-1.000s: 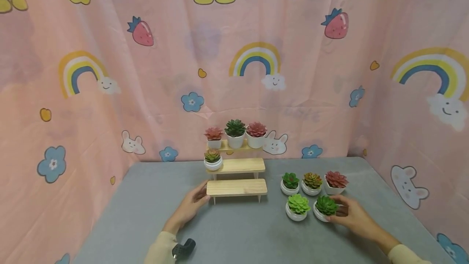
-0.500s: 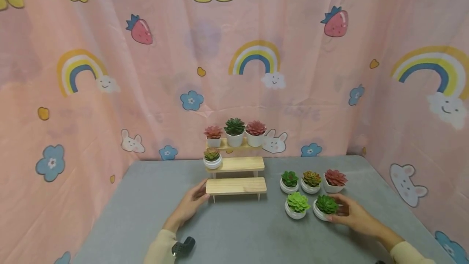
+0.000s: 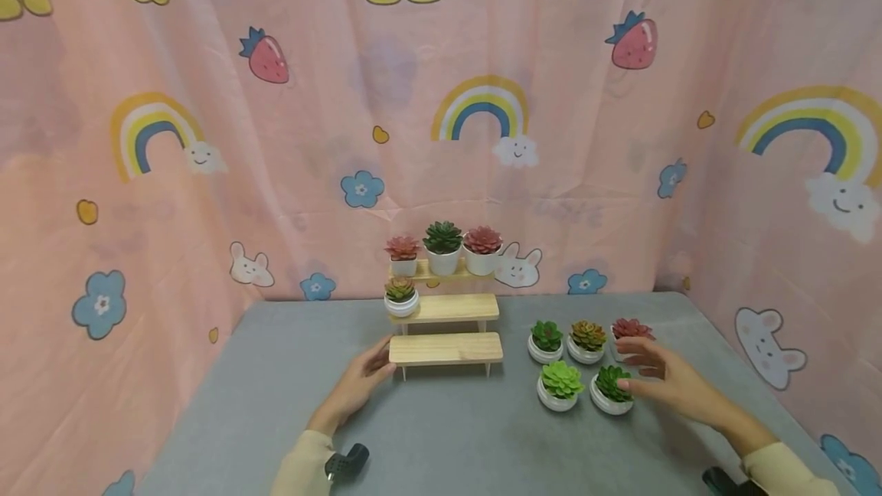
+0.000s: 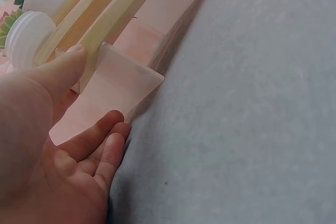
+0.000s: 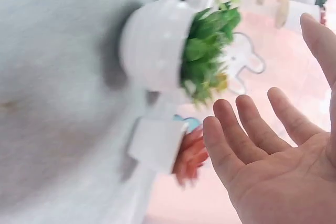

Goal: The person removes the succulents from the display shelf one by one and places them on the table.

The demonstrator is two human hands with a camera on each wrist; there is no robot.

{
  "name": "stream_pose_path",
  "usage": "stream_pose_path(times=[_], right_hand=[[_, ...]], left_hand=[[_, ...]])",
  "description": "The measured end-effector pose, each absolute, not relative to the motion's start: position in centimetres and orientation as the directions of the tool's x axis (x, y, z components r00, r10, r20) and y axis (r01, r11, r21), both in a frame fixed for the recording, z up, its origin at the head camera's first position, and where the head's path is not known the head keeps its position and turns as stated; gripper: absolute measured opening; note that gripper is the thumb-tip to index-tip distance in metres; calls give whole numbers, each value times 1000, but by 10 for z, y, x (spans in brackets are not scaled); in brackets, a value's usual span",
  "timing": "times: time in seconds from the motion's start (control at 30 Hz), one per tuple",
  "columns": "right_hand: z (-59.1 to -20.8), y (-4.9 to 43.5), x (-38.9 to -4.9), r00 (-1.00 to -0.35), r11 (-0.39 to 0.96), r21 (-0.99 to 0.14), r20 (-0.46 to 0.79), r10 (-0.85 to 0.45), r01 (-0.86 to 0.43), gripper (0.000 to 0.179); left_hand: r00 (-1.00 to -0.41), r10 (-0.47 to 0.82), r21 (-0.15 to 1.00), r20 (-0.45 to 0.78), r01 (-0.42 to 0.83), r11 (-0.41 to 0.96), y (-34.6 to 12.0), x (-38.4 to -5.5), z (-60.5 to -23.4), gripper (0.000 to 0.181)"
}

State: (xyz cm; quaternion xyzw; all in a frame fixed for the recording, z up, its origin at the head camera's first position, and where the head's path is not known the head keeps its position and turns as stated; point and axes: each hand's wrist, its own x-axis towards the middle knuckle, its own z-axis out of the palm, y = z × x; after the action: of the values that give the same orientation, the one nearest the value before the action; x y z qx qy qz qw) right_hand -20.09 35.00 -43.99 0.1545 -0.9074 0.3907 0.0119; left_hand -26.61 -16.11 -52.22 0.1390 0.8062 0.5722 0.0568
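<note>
A wooden tiered display stand point(image 3: 445, 347) with pale step boards and translucent legs stands mid-table. My left hand point(image 3: 355, 384) holds the left end of its lowest board; the thumb point(image 4: 71, 66) lies against the board's corner, the other fingers beside the leg. My right hand point(image 3: 689, 389) hovers with spread fingers just right of a dark green succulent point(image 3: 612, 385) in a round white pot, holding nothing. It partly covers a red succulent point(image 3: 630, 329) in a square pot. Beside these stand a light green succulent point(image 3: 561, 381), a green one point(image 3: 547, 337) and a yellow-orange one point(image 3: 588, 336).
On the stand's top board sit a pink succulent point(image 3: 403, 248), a tall dark green one point(image 3: 443, 239) and a reddish one point(image 3: 483, 240). An orange-green succulent point(image 3: 400, 291) occupies the middle board's left end. A pink patterned curtain point(image 3: 276, 159) hangs behind the grey table point(image 3: 441, 435).
My right hand has let go of the dark green succulent's pot, its fingers opening and rising up and right. The pot stays in the front row. My left hand stays at the stand.
</note>
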Motion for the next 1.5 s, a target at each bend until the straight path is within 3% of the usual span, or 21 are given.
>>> stream_pose_path(times=[0.6,1.5], right_hand=[[-408,278,-228,-893,537,-730,238,-382,-424,52],[-409,172,-271,-853,341,-838,245,-460,-425,53]], left_hand=[[-953,293,933,74,170,317,-163,-265,-524,63],[-955,291,941,62,153,302,-162,-269,-523,63]])
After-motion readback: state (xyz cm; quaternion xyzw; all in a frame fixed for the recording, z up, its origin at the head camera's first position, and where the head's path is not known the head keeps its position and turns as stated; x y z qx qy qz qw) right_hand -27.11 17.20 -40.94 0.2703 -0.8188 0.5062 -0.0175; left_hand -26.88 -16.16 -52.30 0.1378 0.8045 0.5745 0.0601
